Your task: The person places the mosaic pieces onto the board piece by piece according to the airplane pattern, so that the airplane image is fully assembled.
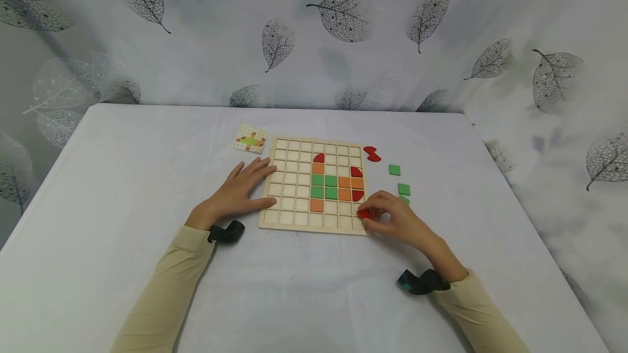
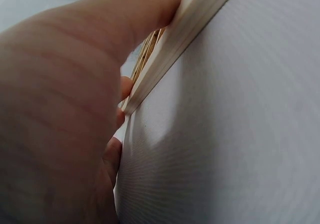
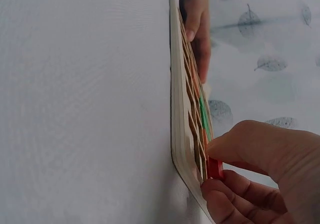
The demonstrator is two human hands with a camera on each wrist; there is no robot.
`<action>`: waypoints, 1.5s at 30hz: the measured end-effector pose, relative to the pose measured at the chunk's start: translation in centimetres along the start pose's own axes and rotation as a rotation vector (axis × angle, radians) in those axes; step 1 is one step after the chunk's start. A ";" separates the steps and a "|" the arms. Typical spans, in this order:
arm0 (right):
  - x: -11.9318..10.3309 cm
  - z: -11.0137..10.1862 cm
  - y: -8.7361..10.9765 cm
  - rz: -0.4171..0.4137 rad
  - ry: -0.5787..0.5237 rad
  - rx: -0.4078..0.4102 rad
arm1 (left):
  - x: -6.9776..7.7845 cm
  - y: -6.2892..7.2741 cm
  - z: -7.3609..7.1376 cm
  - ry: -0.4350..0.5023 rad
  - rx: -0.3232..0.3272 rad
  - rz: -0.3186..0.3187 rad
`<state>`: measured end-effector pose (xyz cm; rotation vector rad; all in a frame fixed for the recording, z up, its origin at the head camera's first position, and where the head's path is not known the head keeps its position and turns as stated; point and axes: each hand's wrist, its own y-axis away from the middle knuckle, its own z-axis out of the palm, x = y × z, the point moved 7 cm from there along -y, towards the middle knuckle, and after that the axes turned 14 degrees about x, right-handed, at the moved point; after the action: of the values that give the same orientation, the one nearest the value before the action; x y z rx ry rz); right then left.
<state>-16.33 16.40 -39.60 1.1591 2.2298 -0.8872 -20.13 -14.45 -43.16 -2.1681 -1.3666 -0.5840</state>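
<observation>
A wooden grid board (image 1: pixel 294 199) lies flat on the white table, with green and orange squares and red rounded pieces set in some of its cells. My left hand (image 1: pixel 239 188) rests along the board's left edge, fingers spread and the thumb (image 2: pixel 150 6) touching the rim. Over the lower right corner, my right hand (image 1: pixel 394 218) pinches a small red tile (image 1: pixel 363 214) between thumb and fingers. In the right wrist view the same red tile (image 3: pixel 215 168) shows at the board's surface, its shape partly hidden by the fingers.
A pattern card (image 1: pixel 251 138) lies beyond the board's upper left corner. Right of the board are loose red pieces (image 1: pixel 372 154) and several green squares (image 1: pixel 404 189), one partly behind the right hand. A leaf-print cloth (image 1: pixel 304 86) hangs behind the table.
</observation>
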 end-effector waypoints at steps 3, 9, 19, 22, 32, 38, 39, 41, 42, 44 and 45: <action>-0.4 0.1 -0.1 0.004 -0.005 -0.004 | 0.0 0.0 0.0 0.000 -0.001 -0.001; -0.9 1.1 -0.4 0.020 -0.016 -0.031 | 0.0 0.0 0.0 0.008 0.001 0.000; -2.9 3.3 -1.6 -0.073 -0.080 -0.019 | 0.1 -0.1 0.1 0.003 0.002 -0.008; -3.3 3.9 -1.9 -0.080 -0.090 -0.030 | 0.2 -0.1 0.2 0.010 0.000 -0.007; -4.3 5.2 -2.4 -0.086 -0.091 -0.051 | 0.1 -0.2 0.1 -0.007 0.001 -0.002; -4.5 6.2 -2.6 -0.097 -0.068 -0.067 | 0.2 -0.1 0.0 0.001 -0.001 -0.008; -4.6 6.3 -2.6 -0.101 -0.061 -0.070 | 0.2 -0.1 0.0 0.002 -0.002 -0.009; -4.8 6.5 -2.7 -0.109 -0.052 -0.080 | 0.2 0.0 0.0 0.001 -0.002 -0.010; -4.9 6.6 -2.7 -0.108 -0.049 -0.085 | 0.2 0.0 0.0 0.000 -0.001 -0.011; -5.0 6.8 -2.8 -0.110 -0.037 -0.095 | 0.2 0.0 0.0 -0.003 -0.001 -0.011; -4.9 6.9 -2.8 -0.110 -0.031 -0.098 | 0.2 0.0 0.0 -0.003 -0.001 -0.011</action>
<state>-15.30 7.58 -40.09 0.9802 2.3032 -0.8226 -20.08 -14.34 -43.05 -2.1647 -1.3811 -0.5860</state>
